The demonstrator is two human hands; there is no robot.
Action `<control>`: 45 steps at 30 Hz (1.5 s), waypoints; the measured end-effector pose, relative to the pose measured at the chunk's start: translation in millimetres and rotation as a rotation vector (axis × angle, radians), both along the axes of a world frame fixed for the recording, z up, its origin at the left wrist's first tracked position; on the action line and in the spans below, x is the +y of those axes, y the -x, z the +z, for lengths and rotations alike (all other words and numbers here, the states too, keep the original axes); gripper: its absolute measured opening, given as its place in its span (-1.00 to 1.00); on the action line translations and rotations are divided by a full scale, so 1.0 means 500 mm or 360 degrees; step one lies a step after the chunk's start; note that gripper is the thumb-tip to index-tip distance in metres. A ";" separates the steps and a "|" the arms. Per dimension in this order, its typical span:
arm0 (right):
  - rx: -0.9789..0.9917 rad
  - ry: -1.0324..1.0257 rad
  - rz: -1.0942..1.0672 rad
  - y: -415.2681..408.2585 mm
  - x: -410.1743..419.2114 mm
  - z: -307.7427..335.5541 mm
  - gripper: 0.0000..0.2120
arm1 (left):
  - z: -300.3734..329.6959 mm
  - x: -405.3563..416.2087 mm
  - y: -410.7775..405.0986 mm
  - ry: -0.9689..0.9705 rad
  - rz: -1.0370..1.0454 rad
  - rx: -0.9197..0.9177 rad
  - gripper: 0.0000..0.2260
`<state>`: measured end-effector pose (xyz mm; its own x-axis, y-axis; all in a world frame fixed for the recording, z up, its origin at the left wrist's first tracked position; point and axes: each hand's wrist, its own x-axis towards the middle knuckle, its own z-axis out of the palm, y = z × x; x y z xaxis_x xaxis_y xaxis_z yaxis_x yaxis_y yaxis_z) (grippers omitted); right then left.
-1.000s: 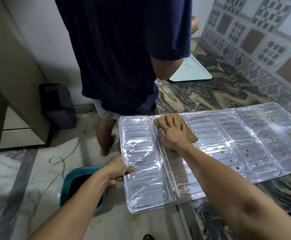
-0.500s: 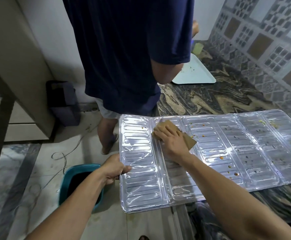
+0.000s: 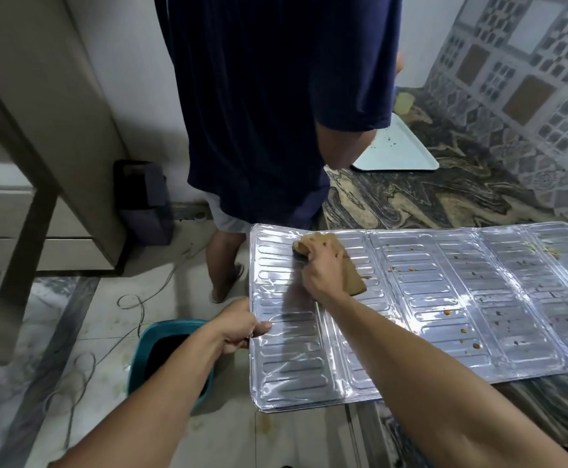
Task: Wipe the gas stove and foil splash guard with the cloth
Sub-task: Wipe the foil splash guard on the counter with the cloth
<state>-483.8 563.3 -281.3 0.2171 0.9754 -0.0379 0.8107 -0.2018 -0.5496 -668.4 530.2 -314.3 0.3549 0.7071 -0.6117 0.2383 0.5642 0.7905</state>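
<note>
On the counter (image 3: pixel 444 204) edge, the foil guard (image 3: pixel 444 315) lies flat, its left panels hanging out past the edge over the floor. Left hand (image 3: pixel 238 327) pinches the guard's left rim, thumb on top, fingers under, so that grip is clamped on the foil. Right hand (image 3: pixel 323 271) presses the brown cloth (image 3: pixel 353 275) onto the upper left panels, fingers curled over it, grip closed on the cloth. Gas stove not in view.

Progress, my read: left panels look clean, middle and right panels carry orange and dark specks, greenish bits at the far right. Most of the guard is not yet wiped.

Risks from here:
- Thin foil, unsupported overhang. Hard downward pressure near the left end could crease or buckle it, or lever the whole sheet off the counter if the left grip slips.
- Wiping toward the left edge pushes crumbs onto the floor; the teal bin (image 3: pixel 171 359) sits below the left forearm, only partly under the overhang, so some would miss.
- Another person (image 3: pixel 275 113) in a navy shirt stands close behind the guard's far left corner; a long stroke could bump them.
- Cable (image 3: pixel 134 309) loops on the floor near the bin, trip hazard if anyone steps back.
</note>
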 end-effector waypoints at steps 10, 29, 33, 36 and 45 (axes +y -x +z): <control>0.0945 -0.0213 0.0227 0.102 0.002 0.015 -0.62 | -0.010 -0.012 -0.005 -0.0033 0.0123 -0.0186 -0.65; 0.0880 0.0136 0.0424 0.126 0.005 -0.008 -0.62 | -0.060 -0.009 -0.001 0.0234 0.0124 -0.0144 -0.79; 0.0861 0.0133 0.0400 0.106 0.013 0.033 -0.62 | -0.046 -0.011 0.006 0.0207 0.0041 -0.0227 -0.77; 0.0648 -0.0119 0.0116 0.075 0.044 0.053 -0.60 | -0.018 -0.005 0.007 0.0266 0.0184 -0.0369 -0.80; 0.0128 0.0151 0.0527 0.119 -0.013 0.018 -0.56 | 0.033 0.018 0.016 0.0379 0.0557 -0.0842 -0.55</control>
<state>-543.1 557.1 -272.2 -0.1177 0.9837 -0.1361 0.7956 0.0114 -0.6057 -676.4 539.1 -297.9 0.4239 0.7023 -0.5720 -0.3751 0.7109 0.5949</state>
